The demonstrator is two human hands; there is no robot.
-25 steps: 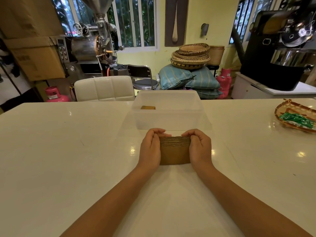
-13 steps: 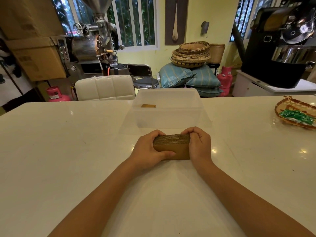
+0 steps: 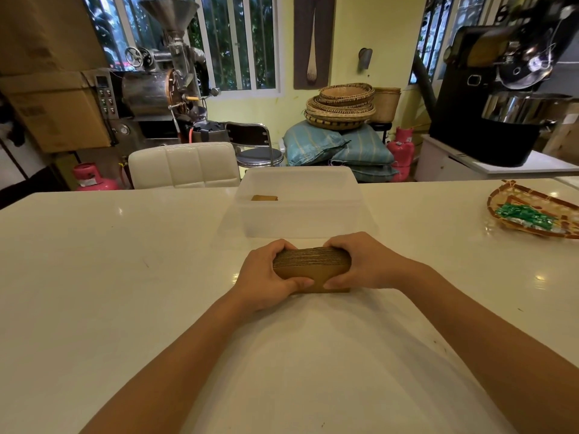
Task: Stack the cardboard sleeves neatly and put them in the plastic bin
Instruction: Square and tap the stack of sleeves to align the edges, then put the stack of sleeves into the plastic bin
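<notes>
A thick stack of brown cardboard sleeves [image 3: 311, 266] stands on edge on the white table [image 3: 109, 277], just in front of the bin. My left hand [image 3: 266, 281] wraps its left end, thumb across the front face. My right hand [image 3: 363, 264] grips the right end the same way. Both hands squeeze the stack between them. The translucent plastic bin [image 3: 300, 223] sits right behind the stack, its lid off. A small brown cardboard piece [image 3: 264, 198] lies inside it at the far left.
A woven tray [image 3: 532, 214] with green packets rests at the table's right edge. A white padded chair [image 3: 183, 166] stands behind the table's far side. Roasting machines, baskets and sacks fill the room beyond.
Both thumbs have come round onto the front face of the stack. The stack sits slightly closer to the bin, gripped more tightly at both ends.
</notes>
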